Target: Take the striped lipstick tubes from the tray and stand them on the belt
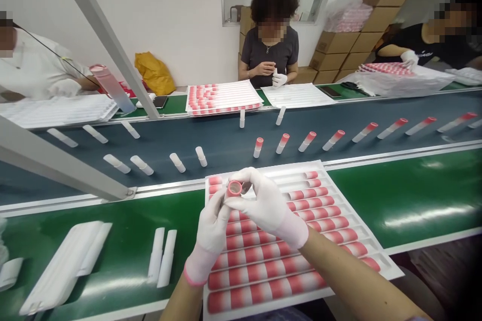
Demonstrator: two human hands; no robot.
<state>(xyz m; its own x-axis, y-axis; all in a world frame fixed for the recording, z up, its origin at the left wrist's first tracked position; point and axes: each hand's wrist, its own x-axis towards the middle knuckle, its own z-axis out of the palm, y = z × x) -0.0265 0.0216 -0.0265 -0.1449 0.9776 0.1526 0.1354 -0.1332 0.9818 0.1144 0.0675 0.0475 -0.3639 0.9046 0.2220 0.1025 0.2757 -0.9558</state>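
Note:
Between my gloved hands, above a white tray (389,268), I hold a short red-rimmed tube (234,189) with its open round end tilted up toward me. The fingers of my left hand (213,223) are closed around it from the lower left. From the right, my right hand (259,200) pinches it with thumb and fingers. Below, rows of red-and-white tubes (259,281) lie in the tray's grooves, partly hidden by my hands and forearms. Both gloves are white with pinkish cuffs.
A dark conveyor belt (222,135) beyond the tray carries upright white tubes (201,156) and red-topped tubes (258,147). On the green bench to the left are two white tubes (166,258) and a white folded piece (68,266). A metal post (113,35) crosses the left side. Co-workers (269,45) sit opposite.

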